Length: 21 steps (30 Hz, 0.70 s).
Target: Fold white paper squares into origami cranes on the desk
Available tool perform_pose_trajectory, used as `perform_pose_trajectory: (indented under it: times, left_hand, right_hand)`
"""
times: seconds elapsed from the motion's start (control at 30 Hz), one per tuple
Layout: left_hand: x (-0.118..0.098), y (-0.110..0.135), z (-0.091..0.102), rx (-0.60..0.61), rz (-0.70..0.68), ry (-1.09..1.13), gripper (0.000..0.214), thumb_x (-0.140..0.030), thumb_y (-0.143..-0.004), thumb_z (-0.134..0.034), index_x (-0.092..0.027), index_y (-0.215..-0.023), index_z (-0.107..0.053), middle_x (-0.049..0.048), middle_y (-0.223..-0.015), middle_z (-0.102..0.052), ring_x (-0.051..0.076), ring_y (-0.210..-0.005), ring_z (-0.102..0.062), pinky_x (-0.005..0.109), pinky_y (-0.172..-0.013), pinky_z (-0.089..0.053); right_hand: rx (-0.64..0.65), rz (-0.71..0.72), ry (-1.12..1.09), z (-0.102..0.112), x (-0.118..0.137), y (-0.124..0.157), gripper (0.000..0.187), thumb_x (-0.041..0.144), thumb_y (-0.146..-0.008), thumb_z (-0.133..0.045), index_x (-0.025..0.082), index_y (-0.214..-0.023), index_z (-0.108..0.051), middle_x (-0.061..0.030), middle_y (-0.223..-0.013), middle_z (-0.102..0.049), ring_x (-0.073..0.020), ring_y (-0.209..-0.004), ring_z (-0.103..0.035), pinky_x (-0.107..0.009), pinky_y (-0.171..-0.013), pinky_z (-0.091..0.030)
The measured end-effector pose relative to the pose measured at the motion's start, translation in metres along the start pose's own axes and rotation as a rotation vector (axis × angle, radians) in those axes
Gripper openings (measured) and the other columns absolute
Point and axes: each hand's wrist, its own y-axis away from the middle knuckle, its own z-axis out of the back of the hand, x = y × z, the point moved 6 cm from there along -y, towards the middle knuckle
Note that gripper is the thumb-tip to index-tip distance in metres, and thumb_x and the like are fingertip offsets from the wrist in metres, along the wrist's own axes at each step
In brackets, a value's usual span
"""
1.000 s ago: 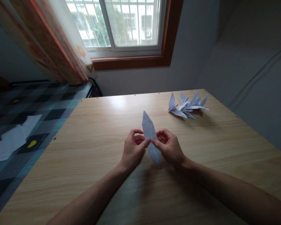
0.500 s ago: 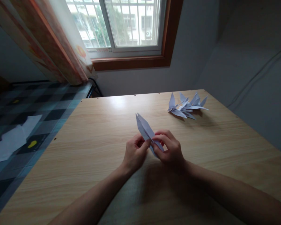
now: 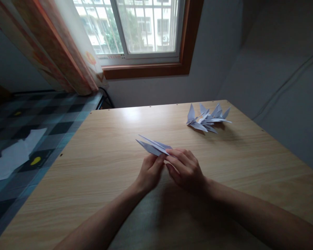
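Note:
A folded piece of white paper, long and pointed with two narrow tips toward the upper left, is held above the wooden table. My left hand pinches its lower edge between thumb and fingers. From the right, the fingers of my right hand lie on the paper's near end, the thumb a little apart below. That end of the paper is partly hidden by my fingers. Several folded white paper cranes stand in a cluster at the table's far right.
To the left, white paper sheets lie on a checked cloth, lower than or beside the table edge. A window and a curtain are beyond. A cable runs along the right wall.
The folded paper has tilted, its tips swinging left and down. My right hand has shifted from pinching it with thumb and fingers to laying the fingers over its end.

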Motion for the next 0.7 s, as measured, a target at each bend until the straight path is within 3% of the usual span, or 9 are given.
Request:
perform_pose_trajectory:
  times: [0.17,0.37,0.6,0.7]
  left_hand:
    - [0.001,-0.003,0.003,-0.014,0.037,0.037,0.033,-0.047,-0.080,-0.064,-0.014,-0.082,-0.068,0.0055,-0.073,-0.068,0.017,-0.068,-0.060,0.027,-0.062,-0.049]
    - [-0.003,-0.002,0.002,-0.041,0.004,0.064,0.029,-0.042,-0.078,-0.069,-0.013,-0.079,-0.067,0.0042,-0.071,-0.066,0.014,-0.063,-0.058,0.025,-0.059,-0.046]
    - [-0.007,-0.002,-0.003,0.037,-0.041,0.058,0.022,-0.035,-0.081,-0.067,-0.014,-0.082,-0.070,0.0060,-0.083,-0.072,0.020,-0.079,-0.065,0.031,-0.078,-0.051]
    - [-0.004,-0.002,-0.001,0.027,-0.018,0.046,0.024,-0.038,-0.080,-0.067,-0.014,-0.079,-0.071,0.0062,-0.079,-0.072,0.019,-0.074,-0.065,0.031,-0.075,-0.051]
  right_hand:
    - [-0.062,-0.054,-0.138,0.001,-0.004,0.004,0.020,0.008,-0.086,-0.055,0.022,-0.100,-0.057,-0.0080,-0.099,-0.070,-0.0206,-0.094,-0.067,-0.036,-0.081,-0.056]
    - [-0.068,-0.162,-0.108,0.000,-0.010,0.004,0.051,0.010,-0.084,-0.059,0.021,-0.132,-0.046,-0.0135,-0.116,-0.061,-0.0246,-0.108,-0.063,-0.038,-0.086,-0.058]
    - [0.009,-0.139,-0.029,-0.003,-0.011,0.002,0.043,0.016,-0.088,-0.056,0.020,-0.131,-0.056,-0.0127,-0.110,-0.067,-0.0258,-0.095,-0.064,-0.042,-0.080,-0.056]
    - [0.047,-0.099,0.048,-0.004,-0.009,0.003,0.044,0.019,-0.089,-0.056,0.017,-0.134,-0.056,-0.0149,-0.114,-0.066,-0.0269,-0.094,-0.062,-0.044,-0.080,-0.054]
